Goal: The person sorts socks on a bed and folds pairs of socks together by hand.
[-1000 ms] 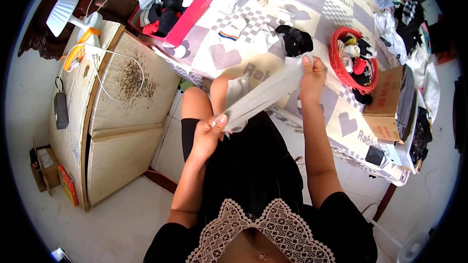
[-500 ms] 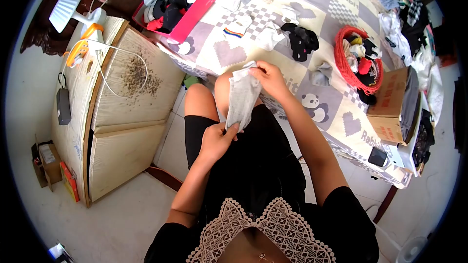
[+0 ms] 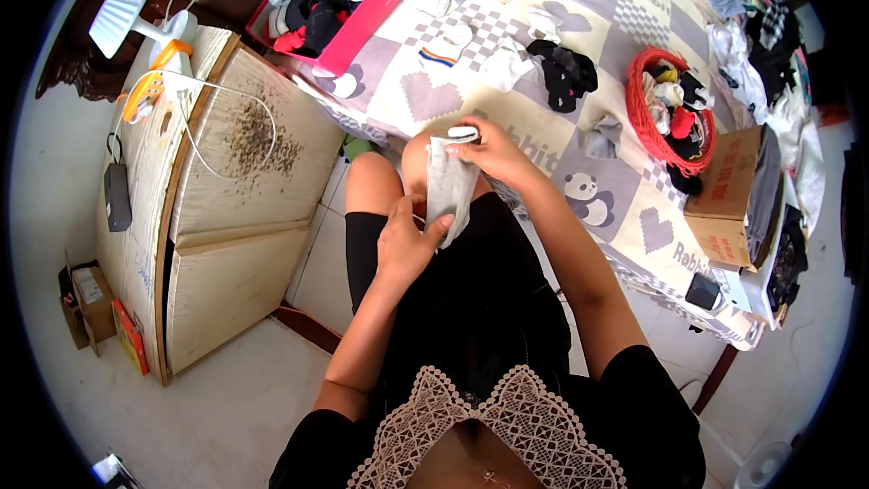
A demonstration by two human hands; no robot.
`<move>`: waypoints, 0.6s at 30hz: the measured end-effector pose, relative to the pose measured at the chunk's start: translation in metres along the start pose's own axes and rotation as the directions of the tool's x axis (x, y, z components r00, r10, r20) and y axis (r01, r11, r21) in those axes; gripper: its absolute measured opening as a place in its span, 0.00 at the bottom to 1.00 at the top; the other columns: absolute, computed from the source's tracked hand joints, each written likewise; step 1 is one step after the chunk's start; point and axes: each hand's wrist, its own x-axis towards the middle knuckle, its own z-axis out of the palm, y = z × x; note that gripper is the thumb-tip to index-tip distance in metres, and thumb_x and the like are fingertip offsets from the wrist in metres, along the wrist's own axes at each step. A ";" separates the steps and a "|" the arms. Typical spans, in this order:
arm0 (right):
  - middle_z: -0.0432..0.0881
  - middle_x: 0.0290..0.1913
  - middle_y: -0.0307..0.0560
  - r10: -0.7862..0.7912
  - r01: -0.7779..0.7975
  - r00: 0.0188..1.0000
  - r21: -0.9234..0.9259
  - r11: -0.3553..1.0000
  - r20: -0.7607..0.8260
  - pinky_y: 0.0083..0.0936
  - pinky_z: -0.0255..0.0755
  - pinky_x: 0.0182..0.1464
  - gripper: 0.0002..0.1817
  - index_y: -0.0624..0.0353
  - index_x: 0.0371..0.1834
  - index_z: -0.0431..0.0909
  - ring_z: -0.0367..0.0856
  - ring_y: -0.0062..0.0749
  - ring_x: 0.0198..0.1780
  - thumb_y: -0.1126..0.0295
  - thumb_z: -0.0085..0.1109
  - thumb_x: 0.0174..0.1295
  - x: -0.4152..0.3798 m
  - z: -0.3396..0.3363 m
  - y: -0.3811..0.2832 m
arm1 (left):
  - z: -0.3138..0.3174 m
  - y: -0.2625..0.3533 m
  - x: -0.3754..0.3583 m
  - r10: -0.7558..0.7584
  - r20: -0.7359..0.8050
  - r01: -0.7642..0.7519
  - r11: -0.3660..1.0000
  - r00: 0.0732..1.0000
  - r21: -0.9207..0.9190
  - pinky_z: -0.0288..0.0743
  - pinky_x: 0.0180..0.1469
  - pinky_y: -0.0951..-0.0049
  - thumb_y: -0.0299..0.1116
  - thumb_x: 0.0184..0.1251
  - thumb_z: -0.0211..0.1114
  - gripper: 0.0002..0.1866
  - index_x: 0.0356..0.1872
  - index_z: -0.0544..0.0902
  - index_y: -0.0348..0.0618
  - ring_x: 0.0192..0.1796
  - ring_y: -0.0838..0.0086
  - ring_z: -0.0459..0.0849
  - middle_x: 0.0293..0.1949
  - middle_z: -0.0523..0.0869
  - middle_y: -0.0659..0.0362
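A pale grey sock [image 3: 450, 183] is stretched between my two hands, just above my knees. My right hand [image 3: 489, 152] is closed on its upper end, where the fabric is folded over into a small roll. Lower down, my left hand [image 3: 407, 237] pinches the sock's other end, thumb on top; some of its fingers are behind the fabric. On the bed beyond lie a white sock with a rainbow stripe [image 3: 445, 47], another white sock [image 3: 507, 65] and black socks [image 3: 563, 77]. A grey sock [image 3: 601, 138] lies to the right of them.
A pink box [image 3: 376, 16] of socks stands on the bed's far left. At the right are a red basket [image 3: 636, 118] with socks, a cardboard box [image 3: 720, 186] and piled clothes [image 3: 742, 54]. A wooden cabinet [image 3: 237, 281] with a lamp [image 3: 122, 18] stands left.
The sock's upper end has been folded over in my right hand. My left hand has shifted its grip, its fingers now more extended along the sock's lower side.
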 end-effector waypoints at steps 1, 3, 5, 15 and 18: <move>0.81 0.40 0.39 -0.061 0.061 0.998 0.003 0.998 -0.015 0.22 0.71 0.47 0.19 0.63 0.49 0.75 0.77 0.21 0.43 0.68 0.66 0.56 0.001 0.002 -0.002 | -0.002 0.007 0.001 -0.053 0.030 0.054 0.998 0.998 -0.028 0.74 0.40 0.67 0.43 0.55 0.71 0.20 0.39 0.78 0.36 0.36 0.62 0.82 0.33 0.83 0.51; 0.80 0.42 0.40 -0.114 0.113 0.993 0.012 0.993 0.011 0.22 0.71 0.47 0.20 0.62 0.49 0.75 0.77 0.22 0.43 0.69 0.67 0.55 0.003 0.005 -0.011 | 0.000 0.004 0.002 -0.090 0.092 0.100 0.990 0.992 -0.103 0.74 0.40 0.67 0.43 0.55 0.70 0.20 0.37 0.79 0.36 0.36 0.62 0.82 0.33 0.82 0.50; 0.80 0.43 0.41 -0.164 0.163 0.986 0.025 0.986 0.034 0.22 0.72 0.46 0.20 0.62 0.49 0.74 0.77 0.23 0.43 0.70 0.68 0.53 0.006 0.010 -0.010 | 0.005 -0.002 0.002 -0.123 0.161 0.150 0.974 0.979 -0.172 0.73 0.39 0.67 0.44 0.56 0.70 0.19 0.35 0.79 0.36 0.36 0.62 0.81 0.33 0.82 0.50; 0.73 0.47 0.43 -0.428 0.322 0.862 -0.360 0.876 -0.271 0.25 0.71 0.42 0.19 0.59 0.46 0.76 0.73 0.28 0.39 0.71 0.69 0.50 -0.056 0.016 0.006 | 0.025 -0.033 0.006 -0.063 -0.026 0.053 0.956 0.998 -0.287 0.72 0.32 0.68 0.43 0.58 0.69 0.18 0.27 0.77 0.36 0.28 0.68 0.79 0.30 0.81 0.52; 0.72 0.48 0.45 -0.626 0.546 0.779 -0.531 0.648 0.036 0.33 0.70 0.42 0.20 0.56 0.46 0.77 0.73 0.37 0.41 0.72 0.68 0.47 -0.088 0.032 -0.005 | 0.021 -0.029 0.008 -0.146 0.116 0.182 0.890 0.982 -0.418 0.71 0.28 0.72 0.38 0.60 0.69 0.15 0.33 0.76 0.36 0.28 0.74 0.77 0.35 0.80 0.54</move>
